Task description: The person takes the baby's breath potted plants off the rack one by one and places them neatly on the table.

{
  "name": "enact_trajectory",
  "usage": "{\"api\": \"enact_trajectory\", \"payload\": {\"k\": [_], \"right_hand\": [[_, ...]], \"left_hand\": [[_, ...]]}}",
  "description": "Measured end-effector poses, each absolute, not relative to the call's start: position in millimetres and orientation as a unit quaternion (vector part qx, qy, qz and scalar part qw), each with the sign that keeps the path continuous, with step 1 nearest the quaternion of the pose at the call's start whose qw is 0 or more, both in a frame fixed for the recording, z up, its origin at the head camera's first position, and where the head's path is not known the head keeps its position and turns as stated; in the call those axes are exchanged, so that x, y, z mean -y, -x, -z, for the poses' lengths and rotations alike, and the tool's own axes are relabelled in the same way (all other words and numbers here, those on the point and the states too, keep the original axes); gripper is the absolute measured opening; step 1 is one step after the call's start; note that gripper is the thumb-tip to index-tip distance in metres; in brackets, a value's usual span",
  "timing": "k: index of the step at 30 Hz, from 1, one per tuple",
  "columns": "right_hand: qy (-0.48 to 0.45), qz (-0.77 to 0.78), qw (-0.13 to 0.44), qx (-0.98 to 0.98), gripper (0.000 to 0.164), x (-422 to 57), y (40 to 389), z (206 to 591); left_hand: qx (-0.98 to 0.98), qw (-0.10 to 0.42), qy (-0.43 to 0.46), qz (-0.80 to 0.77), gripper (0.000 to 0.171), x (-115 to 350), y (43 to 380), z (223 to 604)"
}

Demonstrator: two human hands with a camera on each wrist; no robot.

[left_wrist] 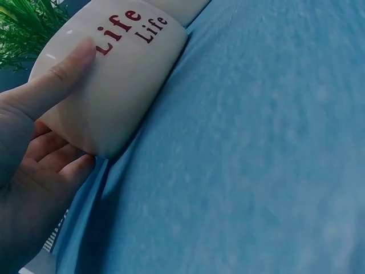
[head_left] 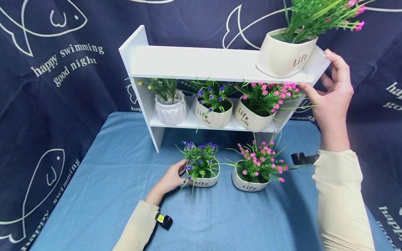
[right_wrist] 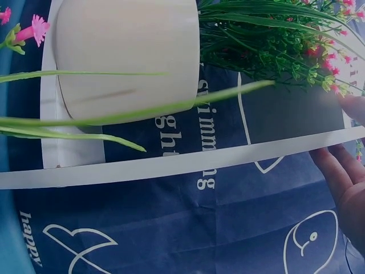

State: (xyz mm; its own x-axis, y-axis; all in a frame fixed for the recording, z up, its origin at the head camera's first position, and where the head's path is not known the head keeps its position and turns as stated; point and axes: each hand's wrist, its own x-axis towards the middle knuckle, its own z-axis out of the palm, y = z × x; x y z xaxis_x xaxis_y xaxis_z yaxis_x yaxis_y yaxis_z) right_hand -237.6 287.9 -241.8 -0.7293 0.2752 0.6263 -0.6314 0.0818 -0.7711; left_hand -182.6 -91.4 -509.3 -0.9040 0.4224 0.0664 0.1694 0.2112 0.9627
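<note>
On the blue cloth my left hand (head_left: 171,177) grips the left end of a cream flower pot (head_left: 207,182) with blue flowers. In the left wrist view the thumb (left_wrist: 71,65) lies across that pot's lettered front, with the other fingers round its end. At upper right, my right hand (head_left: 336,92) holds the right side panel (head_left: 319,64) of a white shelf (head_left: 194,62). The right wrist view has the panel's edge (right_wrist: 228,153) between thumb and fingers. A cream pot (head_left: 284,57) with pink flowers stands on the top board, close to that hand.
Along the middle board stand a white pleated pot (head_left: 171,111) with yellow flowers, a blue-flowered pot (head_left: 213,115) and a pink-flowered pot (head_left: 254,116). Another pink-flowered pot (head_left: 249,183) sits on the blue cloth (head_left: 201,219). A dark fish-print curtain (head_left: 103,21) hangs behind.
</note>
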Motion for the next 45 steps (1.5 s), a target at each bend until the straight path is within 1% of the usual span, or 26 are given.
{"api": "enact_trajectory", "payload": {"k": [11,16,29,39,45], "right_hand": [[-0.134,-0.664,0.341,0.652,0.074,-289.3,238.1,242.3],[-0.135,-0.663,0.34,0.653,0.073,-290.0,239.0,242.5],[-0.139,-0.662,0.34,0.653,0.073,-287.8,237.9,241.0],[-0.143,-0.66,0.34,0.655,0.072,-286.8,237.1,239.8],[-0.142,-0.66,0.34,0.655,0.072,-288.1,237.3,240.9]], "left_hand": [[-0.774,0.118,-0.224,-0.58,0.08,73.9,189.5,510.3],[-0.784,0.14,-0.216,-0.565,0.081,65.5,190.5,506.5],[-0.789,0.148,-0.218,-0.556,0.082,49.0,188.7,501.0],[-0.789,0.141,-0.221,-0.555,0.084,46.5,187.4,504.8],[-0.795,0.125,-0.229,-0.547,0.086,46.9,184.4,502.3]]}}
